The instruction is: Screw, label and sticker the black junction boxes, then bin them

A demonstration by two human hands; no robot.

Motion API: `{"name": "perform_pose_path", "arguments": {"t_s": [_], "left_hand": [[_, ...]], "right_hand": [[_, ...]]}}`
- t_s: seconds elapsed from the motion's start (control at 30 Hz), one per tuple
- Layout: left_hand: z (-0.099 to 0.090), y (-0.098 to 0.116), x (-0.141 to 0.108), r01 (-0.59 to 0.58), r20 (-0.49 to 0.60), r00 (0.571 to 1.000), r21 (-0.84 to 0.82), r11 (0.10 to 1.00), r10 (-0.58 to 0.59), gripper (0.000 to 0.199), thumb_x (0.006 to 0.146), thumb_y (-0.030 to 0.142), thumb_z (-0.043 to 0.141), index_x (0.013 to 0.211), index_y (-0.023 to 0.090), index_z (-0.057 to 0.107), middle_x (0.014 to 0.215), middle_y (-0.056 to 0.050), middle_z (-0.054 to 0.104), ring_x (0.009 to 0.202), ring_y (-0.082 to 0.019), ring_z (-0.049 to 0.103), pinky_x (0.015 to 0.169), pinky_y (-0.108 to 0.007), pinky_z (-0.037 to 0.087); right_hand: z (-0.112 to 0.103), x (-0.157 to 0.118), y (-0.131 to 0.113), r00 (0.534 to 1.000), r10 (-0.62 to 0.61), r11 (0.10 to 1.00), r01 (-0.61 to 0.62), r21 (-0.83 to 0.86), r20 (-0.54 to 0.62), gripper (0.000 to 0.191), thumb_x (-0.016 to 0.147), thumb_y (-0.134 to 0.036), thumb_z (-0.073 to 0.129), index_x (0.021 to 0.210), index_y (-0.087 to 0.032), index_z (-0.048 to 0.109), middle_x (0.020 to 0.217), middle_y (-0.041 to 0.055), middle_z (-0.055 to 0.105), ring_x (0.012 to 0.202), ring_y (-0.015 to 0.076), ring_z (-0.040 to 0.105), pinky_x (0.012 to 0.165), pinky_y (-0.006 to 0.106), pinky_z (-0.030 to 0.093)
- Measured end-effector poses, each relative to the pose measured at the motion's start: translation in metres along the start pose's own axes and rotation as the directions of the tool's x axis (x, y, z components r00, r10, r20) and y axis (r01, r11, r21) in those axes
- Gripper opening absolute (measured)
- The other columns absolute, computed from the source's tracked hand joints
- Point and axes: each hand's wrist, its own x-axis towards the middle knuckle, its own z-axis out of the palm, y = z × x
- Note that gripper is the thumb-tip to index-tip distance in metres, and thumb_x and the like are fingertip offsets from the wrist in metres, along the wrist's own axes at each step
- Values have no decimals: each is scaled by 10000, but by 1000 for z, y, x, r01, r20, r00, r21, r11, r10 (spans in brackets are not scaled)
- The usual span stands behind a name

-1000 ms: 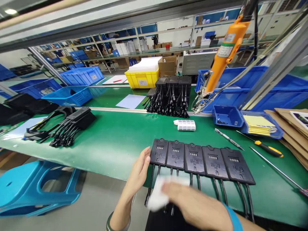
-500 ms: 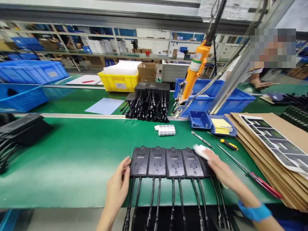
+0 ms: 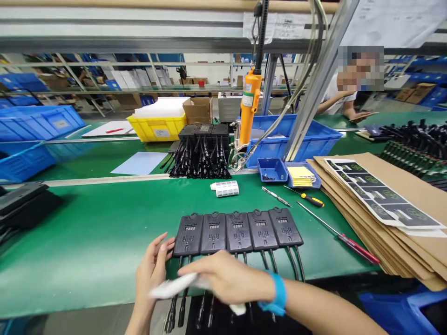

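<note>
Several black control boxes (image 3: pixel 239 232) lie side by side in a row on the green bench, their digit windows and button cutouts facing up. Black cables (image 3: pixel 265 260) run from their lower ends over the bench's near edge. My left hand (image 3: pixel 153 263) rests its fingertips on the left side of the leftmost box, fingers loosely bent and apart, holding nothing. In front of the row, my right hand (image 3: pixel 226 277) grips a white cloth (image 3: pixel 174 284), blurred by motion, and passes above the cables. A blue band (image 3: pixel 274 293) circles the right wrist.
Behind the row lie a roll of labels (image 3: pixel 226 188), a pen-like tool (image 3: pixel 275 196), a yellow screwdriver (image 3: pixel 312 200) and a long red-handled screwdriver (image 3: pixel 356 246). Cardboard sheets (image 3: pixel 394 195) are stacked on the right. An orange power driver (image 3: pixel 249 107) hangs beyond. A co-worker (image 3: pixel 342 97) sits farther back.
My right hand has moved left with the cloth, from the rightmost box to the cables near my left hand. The rightmost box is now uncovered. My left hand stays beside the leftmost box.
</note>
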Motion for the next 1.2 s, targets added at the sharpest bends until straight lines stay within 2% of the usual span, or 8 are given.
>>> {"name": "perform_pose_path", "arguments": {"t_s": [0.13,0.23,0.37,0.5,0.6,0.93,1.1,1.2], "left_hand": [[1,-3,1,-7,3,1000,15,1000,7,621,805,657,558,1185,165,570,1082,-136,709,1016,-288,681,883,-448,565],[3,-2,0,-25,0,1000,0,1000,25,592,815,626,553,1177,158,564,1047,-134,718,969,-269,696,856,-418,572],[5,0,-3,-51,-10,999,6,999,51,510,855,566,509,1170,167,548,1024,-123,726,930,-249,710,851,-403,567],[5,-4,-4,-59,7,998,36,998,58,431,902,496,465,1187,180,532,1012,-105,733,935,-236,713,850,-394,567],[5,-8,-5,-71,21,997,65,995,70,385,936,439,436,1219,191,515,1026,-97,732,950,-227,710,860,-386,563],[0,-5,-12,-46,45,998,0,999,46,570,995,545,310,1442,191,294,1068,-99,719,941,-225,703,832,-382,563],[-5,-5,-12,-114,15,993,35,993,114,745,943,688,237,1488,181,203,1238,-160,625,903,-249,695,790,-401,544],[-6,-5,-11,-104,2,995,-1,995,104,757,934,707,214,1478,182,231,1254,-179,607,956,-264,683,833,-426,532]], "right_hand": [[-74,-79,4,893,295,950,-239,199,-339,397,934,-277,471,1306,-259,607,1222,41,687,1030,233,673,891,378,538],[-107,-127,40,768,379,897,-441,3,-515,496,956,-441,429,1396,-233,518,1422,75,534,1281,307,517,1055,478,427],[-98,-148,115,896,215,716,-416,-561,-389,723,870,-628,460,1440,-183,460,1539,141,334,1431,411,217,1101,667,233],[-64,-121,154,922,14,473,-346,-810,-386,847,886,-672,382,1500,-92,317,1558,217,246,1443,406,178,1110,681,189],[-44,-80,147,943,-36,452,-280,-847,-331,852,900,-660,376,1527,-101,237,1561,219,245,1449,395,171,1115,661,218],[30,72,71,1000,3,688,-24,-725,-30,904,869,-553,548,1496,20,237,1564,284,125,1458,392,58,1152,597,230],[42,89,56,977,-103,824,190,-534,189,591,881,-134,453,1459,-48,367,1550,197,294,1459,275,209,1183,509,245],[39,81,51,950,-189,896,271,-352,250,607,844,-7,306,1429,-104,433,1488,121,442,1414,179,343,1193,448,251]]}}
